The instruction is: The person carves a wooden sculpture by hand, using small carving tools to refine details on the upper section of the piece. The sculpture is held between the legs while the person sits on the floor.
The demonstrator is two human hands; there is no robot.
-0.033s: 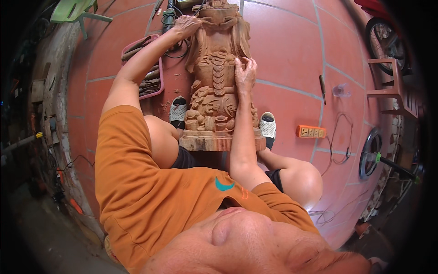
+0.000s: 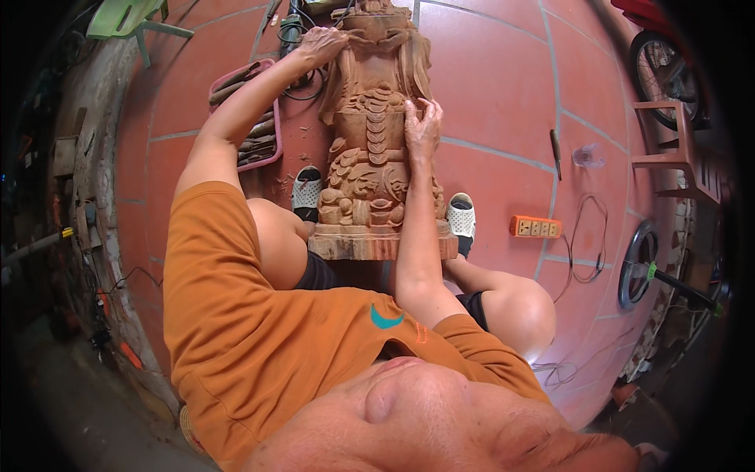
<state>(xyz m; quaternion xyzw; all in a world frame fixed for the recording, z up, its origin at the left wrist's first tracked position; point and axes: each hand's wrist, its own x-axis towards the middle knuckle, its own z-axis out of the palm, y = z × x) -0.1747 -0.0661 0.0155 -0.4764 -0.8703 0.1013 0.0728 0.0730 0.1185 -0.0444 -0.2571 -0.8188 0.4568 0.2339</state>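
Note:
A carved brown wooden statue [image 2: 377, 82] lies lengthwise between my legs, its thick base [image 2: 354, 244] toward me. Coins, round lumps and folds of robe are cut in relief over its surface. At the far left edge of the carving, my left hand [image 2: 321, 47] has its fingers bent against the wood, their tips partly hidden. My right hand [image 2: 425, 130] rests along the statue's right side, thumb and bent fingers apart and touching the wood. No tool can be made out in either hand.
Left of the statue, a pink basket [image 2: 278, 140] holds several carving tools beside a green corded power tool [image 2: 292, 31]. To the right lie a dark slim tool [image 2: 556, 153], a clear cup [image 2: 588, 156] and an orange power strip [image 2: 536, 227] with its cable. A brown chair [image 2: 667, 160] stands farther right.

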